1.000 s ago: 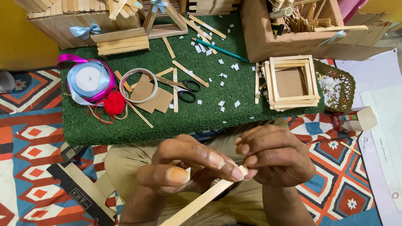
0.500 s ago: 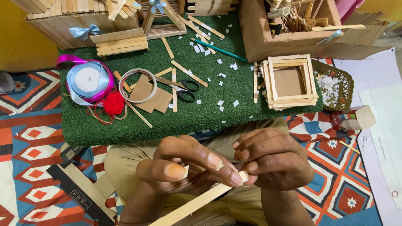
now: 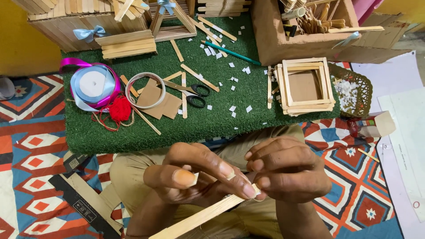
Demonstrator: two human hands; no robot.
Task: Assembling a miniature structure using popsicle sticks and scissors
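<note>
The left hand [image 3: 195,177] and right hand [image 3: 287,170] pinch one end of a flat wooden craft stick [image 3: 199,217] over the person's lap, below the green turf mat's [image 3: 115,132] near edge. The right fingertips appear to press a small white tab [image 3: 256,188] onto the tip. A steady pinch with the tab squared to the tip would likely seat it cleanly.

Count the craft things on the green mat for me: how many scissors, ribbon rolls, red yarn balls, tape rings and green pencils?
Scissors: 1
Ribbon rolls: 1
Red yarn balls: 1
Tape rings: 1
Green pencils: 1
Total: 5
All lie on the green mat. The left hand and right hand hold a wooden stick, not counted.
</note>
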